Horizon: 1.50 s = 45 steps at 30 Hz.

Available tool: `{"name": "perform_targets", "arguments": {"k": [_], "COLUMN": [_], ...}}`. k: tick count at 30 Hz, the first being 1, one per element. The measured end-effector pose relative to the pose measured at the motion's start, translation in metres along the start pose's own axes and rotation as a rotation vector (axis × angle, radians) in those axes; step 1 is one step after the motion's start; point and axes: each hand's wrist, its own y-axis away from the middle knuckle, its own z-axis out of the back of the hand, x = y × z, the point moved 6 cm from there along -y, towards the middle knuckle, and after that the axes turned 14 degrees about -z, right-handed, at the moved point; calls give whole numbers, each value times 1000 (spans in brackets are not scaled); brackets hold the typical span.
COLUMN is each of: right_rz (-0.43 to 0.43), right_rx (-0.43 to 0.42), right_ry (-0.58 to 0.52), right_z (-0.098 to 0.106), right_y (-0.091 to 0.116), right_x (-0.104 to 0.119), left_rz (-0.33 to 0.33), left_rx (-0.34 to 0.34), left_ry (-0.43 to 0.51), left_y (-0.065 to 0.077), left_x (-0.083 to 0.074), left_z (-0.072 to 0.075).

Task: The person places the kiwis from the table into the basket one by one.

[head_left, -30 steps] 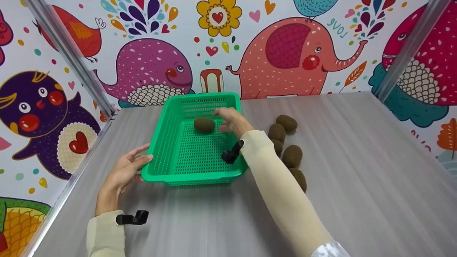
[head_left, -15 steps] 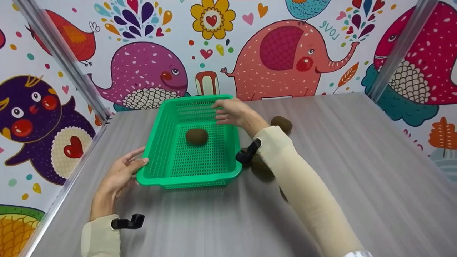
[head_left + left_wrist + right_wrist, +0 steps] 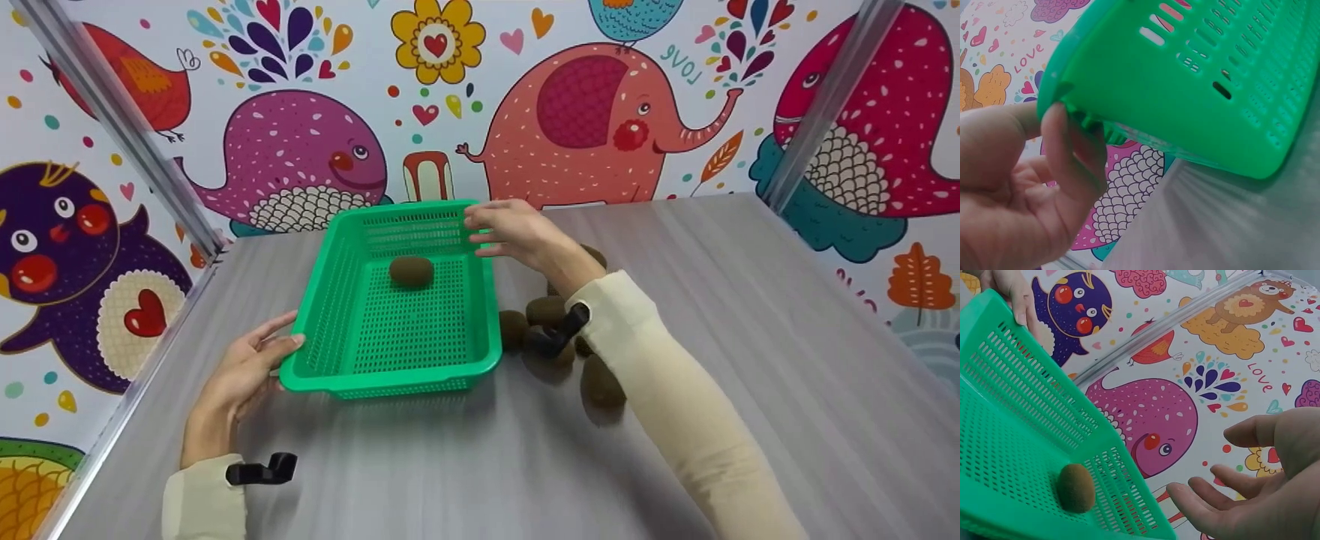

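Head: left hand (image 3: pixel 240 371) grips basket (image 3: pixel 397 379) rim at near left corner. One kiwi (image 3: pixel 412 271) inside, lying on the basket floor toward the far end. Right hand (image 3: pixel 525 234) at the far right rim, fingers loosely extended, holding nothing. Other kiwis (image 3: pixel 544 310) clustered on table (image 3: pixel 787 337) right of basket, partly behind the right sleeve (image 3: pixel 675 397); exact count unclear.

Left wrist: thumb and fingers pinch the rim.

Right wrist: fingers apart, palm bare; kiwi near basket's end wall.
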Motion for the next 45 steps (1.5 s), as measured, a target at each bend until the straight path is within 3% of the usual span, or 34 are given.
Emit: {"name": "perform_targets", "arguments": {"k": [10,24,31,45], "right_rz": [104,192,276,156], "right_rx": [-97,-138,-211,-292], "right_ry": [105,98,160,165], "right_z": [28,82,103,156], "right_y": [12,24,26,0], "right_x": [-10,-37,-46,-82], "left_rz": [5,-2,4,3], "left_rx": [-1,10,9,5], "left_ry": [-36,-21,11,-9], "left_y": [1,0,-1,0], "left_x": [0,1,2,0], "left_z": [2,1,1,2]}}
